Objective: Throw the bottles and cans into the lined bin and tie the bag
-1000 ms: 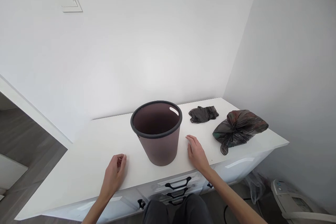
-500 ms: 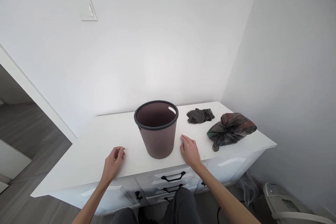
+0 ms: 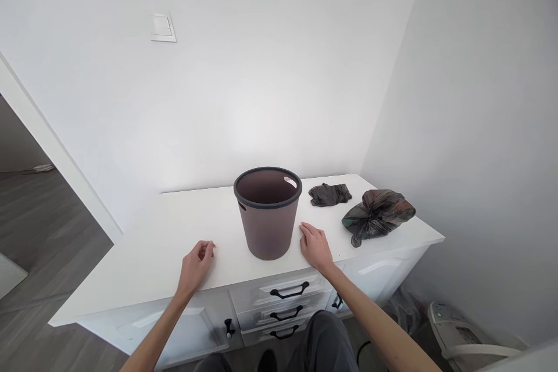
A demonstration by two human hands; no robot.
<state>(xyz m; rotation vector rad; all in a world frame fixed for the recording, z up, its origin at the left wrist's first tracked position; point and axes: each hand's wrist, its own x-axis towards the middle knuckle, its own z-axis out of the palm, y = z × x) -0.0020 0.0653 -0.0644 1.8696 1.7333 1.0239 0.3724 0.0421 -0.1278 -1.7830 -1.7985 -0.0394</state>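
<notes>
A brown waste bin with a dark rim stands upright on the white cabinet top, its inside showing no liner. My left hand rests on the surface to the left of the bin, its fingers curled in with nothing visible in them. On the other side, close to the bin but apart from it, my right hand lies with fingers stretched out, holding nothing. Beyond it is a crumpled dark plastic bag. Farther right sits a filled, knotted dark garbage bag.
The white cabinet has several drawers and doors with black handles below its top. A wall stands behind it, with a light switch. At lower right on the floor is a pale appliance, beside a clear plastic bag.
The view has shifted slightly. My left hand has moved a little inward toward the bin, its fingers curled. My right hand stays beside the bin, which stands as before.
</notes>
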